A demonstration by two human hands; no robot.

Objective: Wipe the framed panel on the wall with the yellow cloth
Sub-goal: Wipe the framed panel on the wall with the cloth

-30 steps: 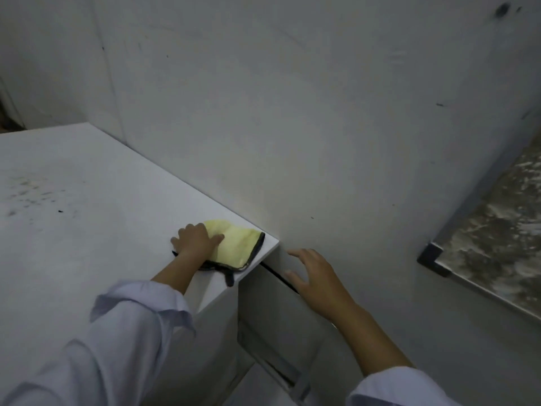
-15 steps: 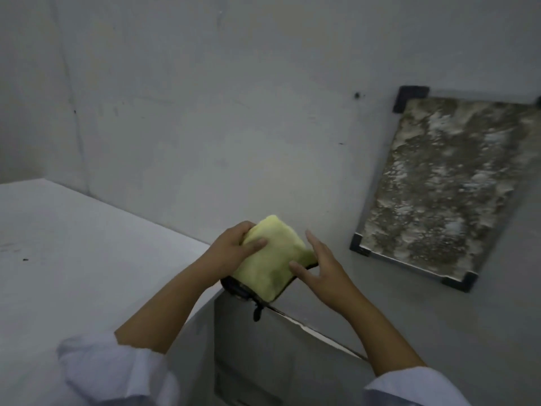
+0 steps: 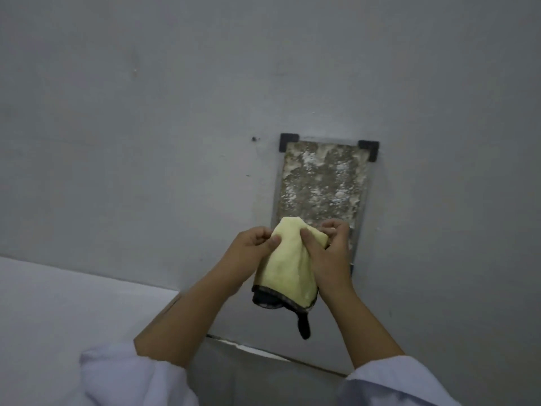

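Up in the head view, both hands held the yellow cloth (image 3: 285, 265) in front of the wall (image 3: 146, 142). One hand, the left hand (image 3: 253, 249), pinched the cloth's upper left edge between thumb and fingers; the right hand (image 3: 328, 253) closed on its upper right side. Its dark-trimmed bottom edge and loop hung free below both grips. It covered the lower left corner of the framed panel (image 3: 320, 183), whose mottled face showed above. A white counter (image 3: 73, 303) lay at lower left.
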